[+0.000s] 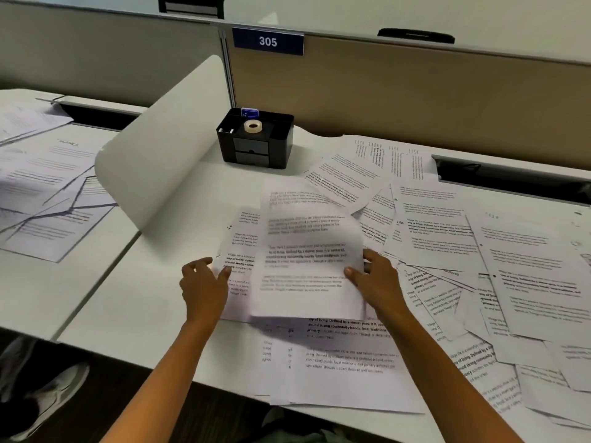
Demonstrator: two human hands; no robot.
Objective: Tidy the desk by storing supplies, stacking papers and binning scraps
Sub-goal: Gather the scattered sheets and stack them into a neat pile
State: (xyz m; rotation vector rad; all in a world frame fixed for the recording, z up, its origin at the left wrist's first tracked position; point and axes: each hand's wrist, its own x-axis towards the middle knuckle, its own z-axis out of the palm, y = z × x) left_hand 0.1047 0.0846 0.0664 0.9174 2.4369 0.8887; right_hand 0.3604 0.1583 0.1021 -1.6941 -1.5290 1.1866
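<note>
- The white laminate desk (166,318) stretched from its near edge up to the beige partition panel (415,100) at its back edge, which carried a blue plate reading 305 (268,41).
- Loose printed white sheets (527,266) lay scattered and overlapping across the desk's right half, some hanging over the near edge.
- A curved white divider board (166,148) stood along the desk's left edge; more papers (48,187) lay on the neighbouring desk beyond it.
- I held a blurred printed page (307,251) lifted over the small pile (238,251) near the desk's middle.
- A black plastic desk organiser (256,145) sat by the back edge, a roll of clear tape (253,126) resting on top.
- My right hand (377,279) pinched the lifted page's right edge, thumb on top.
- My left hand (204,279) rested on the pile's left edge, fingers curled; I could not tell whether it gripped.
</note>
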